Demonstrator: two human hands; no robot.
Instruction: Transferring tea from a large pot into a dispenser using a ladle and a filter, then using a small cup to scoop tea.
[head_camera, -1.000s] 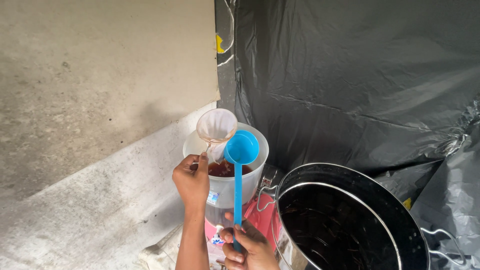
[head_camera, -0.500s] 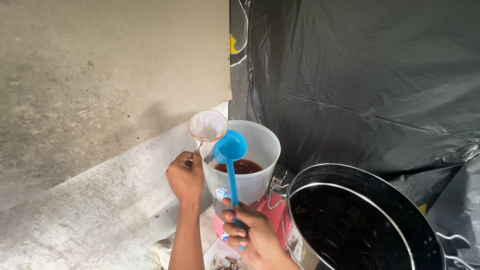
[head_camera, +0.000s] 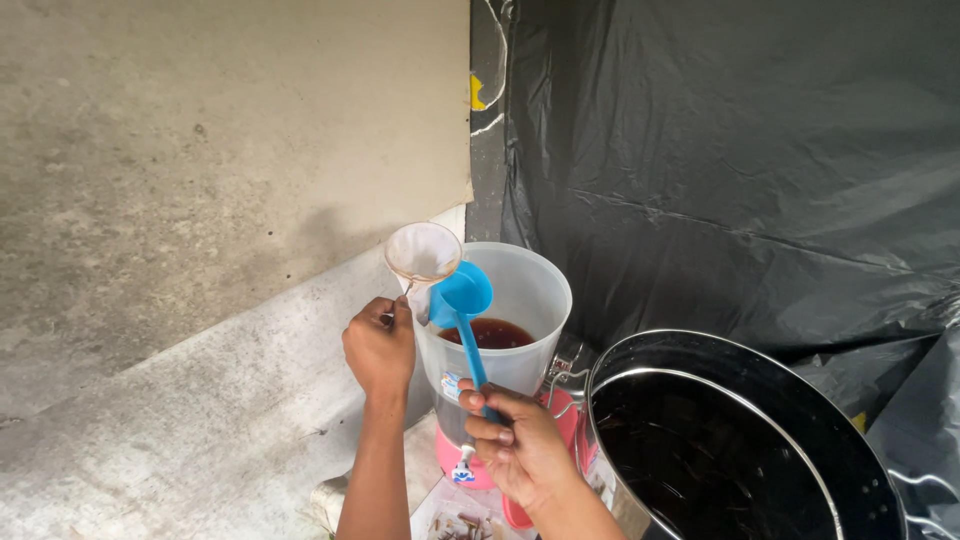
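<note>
The left hand (head_camera: 379, 347) is gripping a small mesh strainer (head_camera: 423, 251) above the clear dispenser jug (head_camera: 520, 300), partly filled with dark liquid. The right hand (head_camera: 517, 447) is clasping a blue ladle (head_camera: 462, 296) over it; the steel pot (head_camera: 720, 440) is holding plenty more.

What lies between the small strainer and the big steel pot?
In the head view, the blue ladle and the clear plastic jug of dark liquid lie between the strainer and the steel pot.
</note>
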